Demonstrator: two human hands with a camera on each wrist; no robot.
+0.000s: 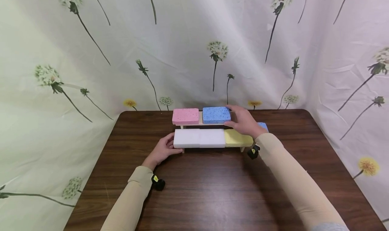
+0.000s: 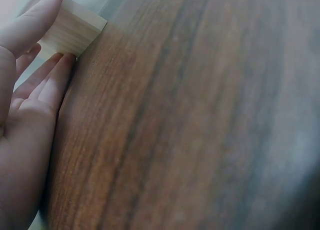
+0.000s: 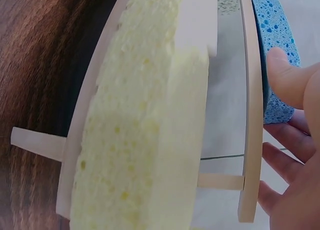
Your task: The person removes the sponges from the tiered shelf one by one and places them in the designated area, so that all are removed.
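A light wooden two-tier rack (image 1: pixel 200 119) stands on the table. My right hand (image 1: pixel 247 123) holds the right end of a blue sponge (image 1: pixel 216 115) on the upper tier; its thumb (image 3: pixel 280 65) lies against the near face in the right wrist view. Left of it is a pink sponge (image 1: pixel 185 116). Two white sponge blocks (image 1: pixel 199 138) and a yellow sponge (image 1: pixel 237 138) fill the lower tier side by side. My left hand (image 1: pixel 164 148) grips the rack's lower left end, thumb in front, fingers around the wooden piece (image 2: pixel 75 30) in the left wrist view.
Another blue sponge (image 1: pixel 263 126) lies to the right of the rack, partly hidden by my right wrist. The dark wooden table (image 1: pixel 200 190) reaches back to a white curtain (image 1: pixel 182 55) printed with dandelions.
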